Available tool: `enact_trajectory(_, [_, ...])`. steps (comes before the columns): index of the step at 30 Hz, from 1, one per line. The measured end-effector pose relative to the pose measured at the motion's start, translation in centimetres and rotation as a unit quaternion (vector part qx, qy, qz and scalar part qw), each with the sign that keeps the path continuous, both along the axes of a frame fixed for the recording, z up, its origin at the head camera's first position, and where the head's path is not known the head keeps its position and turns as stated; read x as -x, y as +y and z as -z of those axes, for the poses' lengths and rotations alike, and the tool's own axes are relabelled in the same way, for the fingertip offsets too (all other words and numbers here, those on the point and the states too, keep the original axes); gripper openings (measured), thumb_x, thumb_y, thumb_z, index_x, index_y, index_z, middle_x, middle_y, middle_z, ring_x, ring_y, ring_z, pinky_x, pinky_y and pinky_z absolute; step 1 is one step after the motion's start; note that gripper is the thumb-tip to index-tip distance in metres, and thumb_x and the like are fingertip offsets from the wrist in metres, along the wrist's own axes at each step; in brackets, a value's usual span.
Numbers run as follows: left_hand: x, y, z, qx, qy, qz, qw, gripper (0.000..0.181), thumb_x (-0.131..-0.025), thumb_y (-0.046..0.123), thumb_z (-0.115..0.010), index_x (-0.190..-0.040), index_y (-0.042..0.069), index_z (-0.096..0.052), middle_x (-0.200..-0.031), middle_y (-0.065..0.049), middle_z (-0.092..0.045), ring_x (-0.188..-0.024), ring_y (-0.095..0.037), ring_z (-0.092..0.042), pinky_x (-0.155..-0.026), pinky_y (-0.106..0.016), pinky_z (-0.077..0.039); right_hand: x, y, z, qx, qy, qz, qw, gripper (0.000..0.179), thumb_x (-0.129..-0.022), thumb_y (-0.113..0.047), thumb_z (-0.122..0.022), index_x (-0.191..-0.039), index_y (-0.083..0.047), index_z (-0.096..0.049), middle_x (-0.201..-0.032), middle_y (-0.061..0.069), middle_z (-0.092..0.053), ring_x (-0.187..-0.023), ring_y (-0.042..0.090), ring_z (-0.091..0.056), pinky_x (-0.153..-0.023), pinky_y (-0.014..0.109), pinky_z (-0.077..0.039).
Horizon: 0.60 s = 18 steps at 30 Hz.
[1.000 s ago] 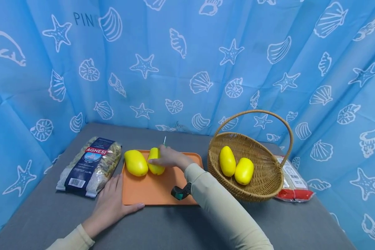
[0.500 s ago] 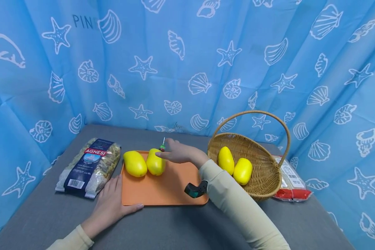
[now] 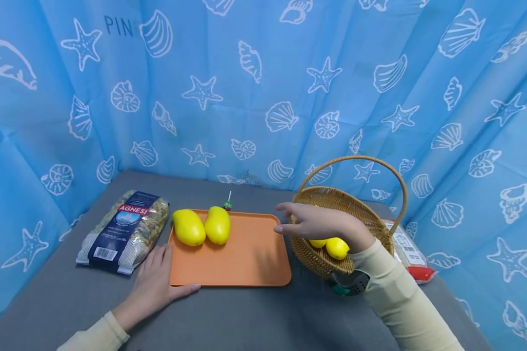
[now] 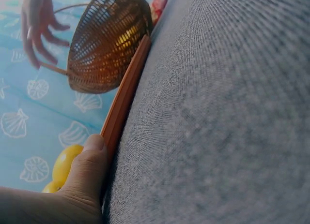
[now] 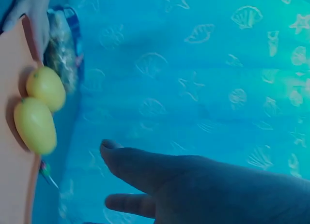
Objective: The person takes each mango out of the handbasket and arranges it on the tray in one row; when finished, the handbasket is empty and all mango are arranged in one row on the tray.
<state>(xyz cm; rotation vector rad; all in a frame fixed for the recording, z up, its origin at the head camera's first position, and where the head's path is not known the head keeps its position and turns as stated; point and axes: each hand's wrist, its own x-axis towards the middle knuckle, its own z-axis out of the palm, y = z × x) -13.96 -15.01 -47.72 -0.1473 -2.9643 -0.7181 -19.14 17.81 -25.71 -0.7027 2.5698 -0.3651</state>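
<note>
Blue curtain fabric, printed with white shells and starfish, is hung behind a grey-covered table, on which an orange tray is laid flat. At the tray's far left, two yellow fruits are set side by side: the left fruit is placed close to the tray's left edge, and the right fruit is placed just beside it. Just past the tray's far edge, a small lollipop-like item can be seen, its white stick pointed away from the tray. The tray's near left corner is touched by the left hand, whose thumb is stretched along the near edge while its fingers are laid along the left side. To the right of the tray, a wicker basket is seen, with yellow fruits partly hidden by the right hand. That hand is held above the basket's left part, fingers loosely spread, with nothing gripped. Left of the tray, a pasta packet marked AGNESI is laid; well right of it, beyond the basket, a red-and-white packet is partly covered.
</note>
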Motion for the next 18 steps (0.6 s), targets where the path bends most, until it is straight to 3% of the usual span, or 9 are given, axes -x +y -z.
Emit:
enact_trajectory(4, [0.2,-0.1,-0.1,0.002,-0.006,0.001,1.0000,0.133,-0.062,0.086,-0.059,-0.146,-0.010,-0.022,-0.145,-0.033,-0.028,-0.132,-0.049,-0.024,-0.104,-0.070,-0.020,-0.9,2.7,-1.2,-0.003,0.033,0.016,0.9993,0.060,-0.096,-0.050,-0.048,-0.145,-0.018,-0.037,-0.131,0.007,-0.055,-0.115,0.022,-0.056,-0.095,0.044,-0.046])
enact_trajectory(10, [0.3,0.0,-0.1,0.002,-0.023,-0.002,0.9997,0.135,-0.061,0.087,-0.057,-0.147,-0.010,-0.020,-0.147,-0.033,-0.025,-0.133,-0.050,-0.023,-0.104,-0.070,-0.019,-1.0,6.2,-2.9,-0.019,0.051,0.068,0.9962,0.061,-0.096,-0.053,-0.047,-0.143,-0.015,-0.040,-0.127,0.011,-0.058,-0.111,0.025,-0.059,-0.093,0.048,-0.047])
enact_trajectory(13, [0.3,0.1,0.0,0.004,-0.027,-0.002,0.9996,0.135,-0.061,0.087,-0.057,-0.147,-0.010,-0.020,-0.147,-0.034,-0.024,-0.133,-0.051,-0.022,-0.105,-0.071,-0.019,-0.4,7.8,-2.9,-0.052,0.056,0.090,0.9930,0.065,-0.096,-0.052,-0.047,-0.144,-0.008,-0.038,-0.129,0.018,-0.056,-0.112,0.032,-0.058,-0.095,0.051,-0.046])
enact_trajectory(16, [0.3,0.1,-0.1,0.008,-0.027,-0.002,0.9996,0.135,-0.061,0.087,-0.057,-0.147,-0.010,-0.020,-0.148,-0.034,-0.024,-0.133,-0.051,-0.022,-0.105,-0.070,-0.018,0.4,9.4,-2.2,-0.083,0.053,0.103,0.9898,0.072,-0.097,-0.053,-0.045,-0.145,0.000,-0.036,-0.139,0.027,-0.047,-0.124,0.043,-0.047,-0.101,0.056,-0.040])
enact_trajectory(18, [0.2,0.2,-0.1,0.012,-0.025,-0.001,0.9996,0.135,-0.061,0.088,-0.056,-0.147,-0.010,-0.020,-0.148,-0.034,-0.024,-0.133,-0.051,-0.023,-0.105,-0.070,-0.018,1.0,10.5,-1.7,-0.095,0.038,0.112,0.9885,0.076,-0.096,-0.053,-0.046,-0.145,0.004,-0.033,-0.144,0.030,-0.038,-0.119,0.042,-0.052,-0.099,0.054,-0.041])
